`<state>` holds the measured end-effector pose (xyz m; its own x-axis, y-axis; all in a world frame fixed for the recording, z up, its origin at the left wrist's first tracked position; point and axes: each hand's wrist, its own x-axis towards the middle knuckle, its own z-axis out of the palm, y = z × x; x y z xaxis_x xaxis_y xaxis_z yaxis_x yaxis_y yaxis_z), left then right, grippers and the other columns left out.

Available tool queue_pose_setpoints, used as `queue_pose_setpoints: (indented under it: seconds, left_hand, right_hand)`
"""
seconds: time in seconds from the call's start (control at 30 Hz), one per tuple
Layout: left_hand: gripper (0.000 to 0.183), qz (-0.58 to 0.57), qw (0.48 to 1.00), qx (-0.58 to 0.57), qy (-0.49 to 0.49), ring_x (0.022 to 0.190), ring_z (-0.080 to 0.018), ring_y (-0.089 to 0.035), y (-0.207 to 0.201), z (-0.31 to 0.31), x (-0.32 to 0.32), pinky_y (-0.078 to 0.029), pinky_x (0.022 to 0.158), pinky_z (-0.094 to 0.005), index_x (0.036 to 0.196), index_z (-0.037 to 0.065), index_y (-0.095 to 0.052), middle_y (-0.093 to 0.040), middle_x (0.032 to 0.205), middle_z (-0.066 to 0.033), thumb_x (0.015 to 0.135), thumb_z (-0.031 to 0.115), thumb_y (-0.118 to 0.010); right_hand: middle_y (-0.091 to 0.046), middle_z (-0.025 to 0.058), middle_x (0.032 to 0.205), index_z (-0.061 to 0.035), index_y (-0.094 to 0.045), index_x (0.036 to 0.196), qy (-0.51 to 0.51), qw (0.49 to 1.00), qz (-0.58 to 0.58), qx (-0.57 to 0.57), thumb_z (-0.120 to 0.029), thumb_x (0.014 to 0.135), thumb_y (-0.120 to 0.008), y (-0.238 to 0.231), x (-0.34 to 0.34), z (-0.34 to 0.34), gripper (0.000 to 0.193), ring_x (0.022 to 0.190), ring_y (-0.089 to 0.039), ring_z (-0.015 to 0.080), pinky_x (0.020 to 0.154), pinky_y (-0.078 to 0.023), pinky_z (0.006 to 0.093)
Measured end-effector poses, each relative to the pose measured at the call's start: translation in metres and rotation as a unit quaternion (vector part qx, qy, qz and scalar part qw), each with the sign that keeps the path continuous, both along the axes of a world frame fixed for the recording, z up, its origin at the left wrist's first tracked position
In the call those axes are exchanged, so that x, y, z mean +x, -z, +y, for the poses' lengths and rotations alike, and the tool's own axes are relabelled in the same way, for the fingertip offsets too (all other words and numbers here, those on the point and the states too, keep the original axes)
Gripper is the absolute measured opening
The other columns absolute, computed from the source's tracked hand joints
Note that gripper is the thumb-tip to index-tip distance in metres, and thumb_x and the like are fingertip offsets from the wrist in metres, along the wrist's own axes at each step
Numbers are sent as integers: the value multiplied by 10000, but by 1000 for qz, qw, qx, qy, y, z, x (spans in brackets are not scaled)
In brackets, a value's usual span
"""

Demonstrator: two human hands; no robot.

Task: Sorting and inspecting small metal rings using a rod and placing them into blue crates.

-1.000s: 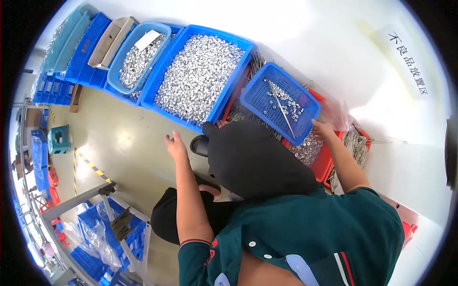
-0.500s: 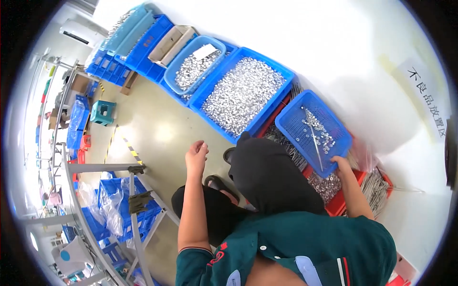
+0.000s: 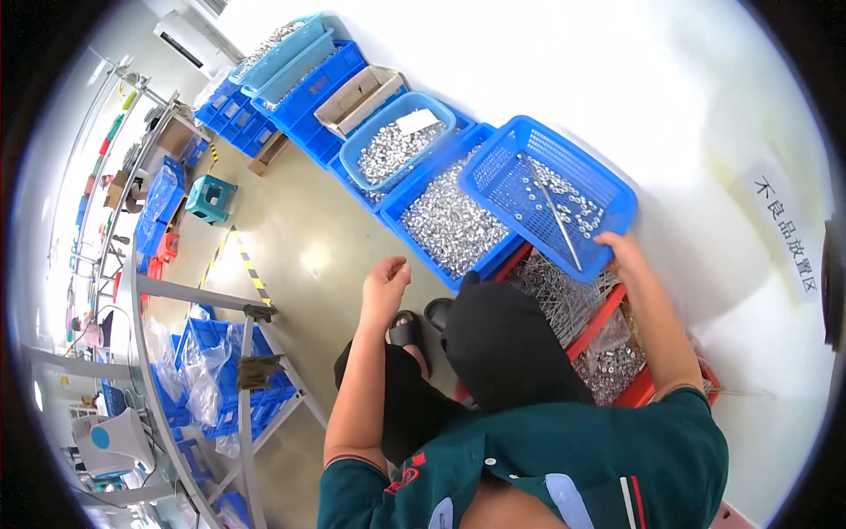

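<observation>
My right hand (image 3: 621, 256) grips the near right rim of a blue perforated basket (image 3: 495, 176), fingers closed on its edge. Scattered in the basket are small metal nuts (image 3: 582, 212) and one long thin metal rod (image 3: 557, 216). The basket is lifted over a red bin of rods and overlaps the right side of a large blue crate (image 3: 401, 231) full of small shiny metal parts (image 3: 454, 220). My left hand (image 3: 385, 284) hangs in the air above the floor, fingers curled in, nothing visible in them.
Below the basket, red bins (image 3: 599, 322) hold long metal rods (image 3: 555, 295) and small metal parts (image 3: 610, 375). Farther left stand a light-blue basket (image 3: 352, 145) of parts, a beige box (image 3: 339, 115) and stacked blue crates (image 3: 233, 128). A metal frame (image 3: 198, 293) rises at left; a green stool (image 3: 210, 196) stands beyond.
My right hand has raised the blue basket and moved it away from me and to the left, uncovering more of the red bins. My left hand stays curled, slightly farther right.
</observation>
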<state>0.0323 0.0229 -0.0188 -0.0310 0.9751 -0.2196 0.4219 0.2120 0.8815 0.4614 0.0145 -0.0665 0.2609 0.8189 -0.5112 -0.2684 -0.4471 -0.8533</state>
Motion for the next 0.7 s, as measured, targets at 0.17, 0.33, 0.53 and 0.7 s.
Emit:
queue_pose_setpoints:
  seconds: [0.17,0.33,0.53,0.7]
  left_hand:
    - [383,-14,1000,15,-10,789,-123,-582,-2,18,-5,-452,643,-252,1100,-15,-537,-611,911,-71,811,233,-568]
    - [349,-26,999,29,-2,780,-125,-583,20,43,-1,-446,630,-250,1076,-4,-553,-613,887,-56,819,233,-562]
    - [270,74,988,126,57,722,-169,-602,22,92,45,-462,649,-286,982,9,-599,-634,804,-96,811,215,-561]
    - [215,165,941,266,127,732,-262,-617,29,141,133,-473,644,-367,879,57,-632,-625,799,-154,775,234,-566]
  right_hand:
    - [-605,104,791,-4,-556,933,-44,998,-11,-39,-148,676,-626,15,-42,79,303,644,-600,228,530,-506,383]
    - [-598,69,806,-34,-558,931,-37,999,9,-39,-157,681,-639,47,-66,120,290,685,-596,217,574,-507,345]
    - [-605,58,879,-68,-540,984,-44,995,37,-82,-302,743,-664,68,-68,137,358,714,-605,206,585,-507,331]
    - [-617,73,776,-35,-537,954,-25,999,-42,-2,-309,762,-642,71,-62,128,350,594,-601,170,486,-498,278]
